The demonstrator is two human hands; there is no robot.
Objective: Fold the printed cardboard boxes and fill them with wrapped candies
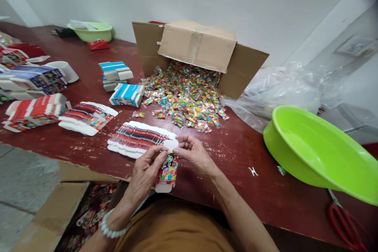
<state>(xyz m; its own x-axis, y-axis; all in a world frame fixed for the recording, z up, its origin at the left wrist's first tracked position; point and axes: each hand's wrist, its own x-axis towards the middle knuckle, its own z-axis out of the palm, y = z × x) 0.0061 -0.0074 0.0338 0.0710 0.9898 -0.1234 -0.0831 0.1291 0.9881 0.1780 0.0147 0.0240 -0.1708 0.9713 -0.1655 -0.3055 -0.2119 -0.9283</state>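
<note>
Between my two hands is a small printed candy box (169,169), red with a cartoon face and white end flaps. My left hand (147,167) pinches its upper left side. The fingers of my right hand (193,153) close on the white flap at its upper right. Just behind my hands lies a fanned row of flat candy boxes (138,137), red and black. Farther back, wrapped candies (189,104) spill in a heap from a cardboard carton (197,45) tipped on its side.
More flat box stacks (88,117) and blue ones (126,94) lie at the left. A green basin (319,149) and red-handled scissors (345,220) are at the right. Below the table edge, an open carton (56,212) holds filled boxes. Plastic bags (280,86) lie behind the basin.
</note>
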